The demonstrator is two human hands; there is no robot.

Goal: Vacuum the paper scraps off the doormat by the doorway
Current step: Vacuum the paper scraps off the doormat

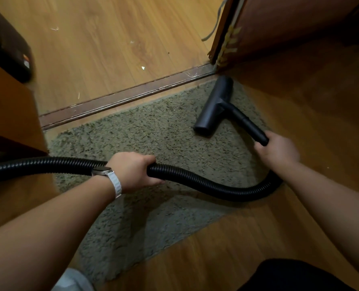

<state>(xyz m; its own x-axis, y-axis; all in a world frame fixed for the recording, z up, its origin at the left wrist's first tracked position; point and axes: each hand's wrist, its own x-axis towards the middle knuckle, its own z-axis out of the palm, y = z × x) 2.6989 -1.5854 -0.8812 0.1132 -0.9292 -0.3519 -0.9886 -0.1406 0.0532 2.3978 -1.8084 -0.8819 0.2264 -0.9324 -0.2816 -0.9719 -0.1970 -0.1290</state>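
A shaggy olive-grey doormat (149, 131) lies on the wood floor just inside a dark threshold strip. The black vacuum nozzle (214, 106) rests on the mat's far right corner, close to the door. My right hand (277, 151) grips the black rigid tube (250, 124) behind the nozzle. My left hand (133, 172), with a white-strapped watch, grips the black ribbed hose (205, 182), which curves across the mat. No paper scraps show on the mat. A few small white scraps (142, 68) lie on the floor beyond the threshold.
The threshold strip (121, 98) runs diagonally between the mat and the far floor. A wooden door (279, 28) stands open at the top right, its edge by the nozzle. Wooden furniture (8, 114) and a dark object (6, 47) sit at the left.
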